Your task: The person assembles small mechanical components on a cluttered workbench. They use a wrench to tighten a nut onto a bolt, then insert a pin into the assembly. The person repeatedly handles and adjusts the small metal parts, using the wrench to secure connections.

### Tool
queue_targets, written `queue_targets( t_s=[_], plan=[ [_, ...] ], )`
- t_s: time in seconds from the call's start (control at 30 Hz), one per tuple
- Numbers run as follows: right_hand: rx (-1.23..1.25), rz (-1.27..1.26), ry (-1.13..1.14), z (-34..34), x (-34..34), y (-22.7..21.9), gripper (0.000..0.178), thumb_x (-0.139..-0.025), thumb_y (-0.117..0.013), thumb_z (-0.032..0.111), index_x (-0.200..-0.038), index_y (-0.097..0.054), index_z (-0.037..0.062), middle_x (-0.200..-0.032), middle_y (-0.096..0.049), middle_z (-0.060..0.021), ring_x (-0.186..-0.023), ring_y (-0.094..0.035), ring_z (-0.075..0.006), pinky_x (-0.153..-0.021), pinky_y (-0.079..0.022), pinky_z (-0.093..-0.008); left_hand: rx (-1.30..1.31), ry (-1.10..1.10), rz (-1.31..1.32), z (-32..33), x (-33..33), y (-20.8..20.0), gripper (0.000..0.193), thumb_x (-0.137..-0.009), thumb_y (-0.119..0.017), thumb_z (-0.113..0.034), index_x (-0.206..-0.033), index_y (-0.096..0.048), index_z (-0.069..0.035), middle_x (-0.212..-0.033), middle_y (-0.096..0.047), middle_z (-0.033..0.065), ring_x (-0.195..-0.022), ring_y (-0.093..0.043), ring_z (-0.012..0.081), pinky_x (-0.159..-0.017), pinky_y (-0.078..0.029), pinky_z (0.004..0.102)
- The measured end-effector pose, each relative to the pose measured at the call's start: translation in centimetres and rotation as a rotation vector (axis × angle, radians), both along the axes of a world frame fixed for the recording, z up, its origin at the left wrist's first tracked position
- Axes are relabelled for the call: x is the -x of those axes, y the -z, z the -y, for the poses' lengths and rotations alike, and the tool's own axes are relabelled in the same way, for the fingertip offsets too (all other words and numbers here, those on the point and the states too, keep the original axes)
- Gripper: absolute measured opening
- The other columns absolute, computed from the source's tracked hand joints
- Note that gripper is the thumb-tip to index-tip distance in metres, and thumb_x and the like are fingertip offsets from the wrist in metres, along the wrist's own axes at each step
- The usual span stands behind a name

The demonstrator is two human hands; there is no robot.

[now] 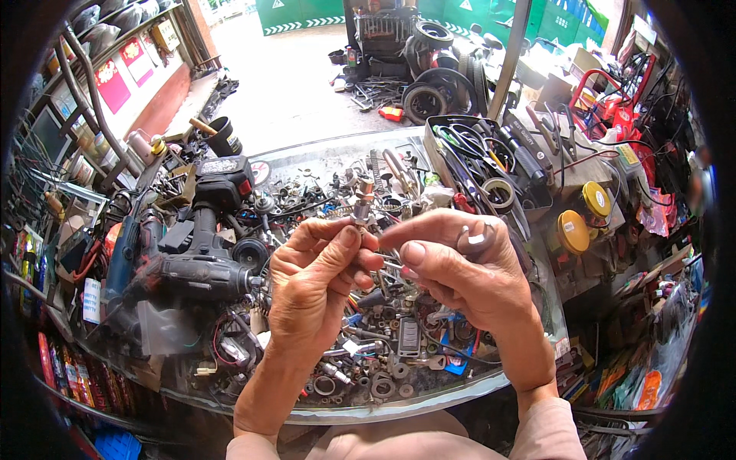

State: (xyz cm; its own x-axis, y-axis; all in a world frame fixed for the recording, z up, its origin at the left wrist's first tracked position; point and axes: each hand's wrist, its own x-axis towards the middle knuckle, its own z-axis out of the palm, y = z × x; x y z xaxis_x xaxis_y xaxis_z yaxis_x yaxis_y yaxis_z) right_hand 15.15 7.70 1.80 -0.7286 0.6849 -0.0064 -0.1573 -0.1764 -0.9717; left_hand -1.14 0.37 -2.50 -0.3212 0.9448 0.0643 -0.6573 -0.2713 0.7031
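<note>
My left hand [318, 276] is closed, pinching a small metal cylindrical fitting [363, 201] upright between thumb and fingers. The fitting is silvery with a copper-coloured top, and its lower end is hidden by my fingers. Close by on the right is my right hand [475, 268], its thumb and forefinger apart. That forefinger, blurred, stretches toward the fitting; the other fingers are partly hidden behind the thumb. A dark, shiny ring [477, 241] sits on one of its fingers. Beneath both hands lies a heap of small metal parts [383, 326] on the glass-topped bench [307, 149].
A black cordless power tool [203, 261] lies left of my hands. At the back right stands a tray [432, 138] of cables and tools, beside yellow-lidded jars [573, 231]. Wheels [425, 103] stand on the floor beyond the bench. Bolts and washers [383, 386] lie near its front edge.
</note>
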Motion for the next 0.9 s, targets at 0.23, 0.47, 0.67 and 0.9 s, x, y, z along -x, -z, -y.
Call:
queue_targets(
  t_s=[0.23,0.47,0.67,0.9],
  plan=[
    [-0.028,-0.012,-0.052,0.0,0.0,0.3,0.031,-0.09,-0.062,0.013,-0.117,-0.058,-0.0023,-0.062,-0.056,0.0048,-0.052,-0.044,0.0014,-0.043,-0.031,-0.0161,-0.004,-0.094,-0.158,0.0,-0.8,-0.1,0.013,-0.088,-0.059,-0.002,-0.1,-0.058,0.004,-0.087,-0.067,0.0195,-0.072,-0.068,0.0221,-0.056,-0.057,0.026],
    [0.012,0.015,0.021,0.3,0.0,-0.5,0.033,-0.089,-0.063,0.013,-0.119,-0.057,-0.0013,-0.062,-0.057,0.0046,-0.051,-0.044,0.0012,-0.043,-0.032,-0.0158,0.016,-0.133,-0.244,0.3,-0.6,-0.6,0.013,-0.087,-0.061,-0.003,-0.098,-0.059,0.004,-0.085,-0.067,0.0177,-0.07,-0.068,0.0209,-0.055,-0.056,0.0273],
    [-0.024,0.046,-0.041,0.5,-0.5,-1.0,0.03,-0.086,-0.062,0.012,-0.111,-0.06,-0.0046,-0.061,-0.057,-0.0005,-0.045,-0.045,-0.0012,-0.039,-0.03,-0.0162,0.02,-0.2,-0.267,0.1,-0.5,-0.6,0.013,-0.087,-0.062,-0.004,-0.097,-0.059,0.004,-0.084,-0.067,0.0175,-0.069,-0.068,0.0212,-0.054,-0.056,0.0267],
    [-0.048,-0.014,0.126,0.0,0.6,0.8,0.028,-0.087,-0.064,0.014,-0.109,-0.062,-0.0033,-0.077,-0.063,-0.0027,-0.049,-0.048,-0.0022,-0.041,-0.033,-0.0163,0.089,-0.089,-0.345,0.5,-1.5,-0.8,0.013,-0.087,-0.061,-0.002,-0.097,-0.059,0.005,-0.084,-0.067,0.0171,-0.07,-0.068,0.0212,-0.057,-0.057,0.0285]
  ],
)
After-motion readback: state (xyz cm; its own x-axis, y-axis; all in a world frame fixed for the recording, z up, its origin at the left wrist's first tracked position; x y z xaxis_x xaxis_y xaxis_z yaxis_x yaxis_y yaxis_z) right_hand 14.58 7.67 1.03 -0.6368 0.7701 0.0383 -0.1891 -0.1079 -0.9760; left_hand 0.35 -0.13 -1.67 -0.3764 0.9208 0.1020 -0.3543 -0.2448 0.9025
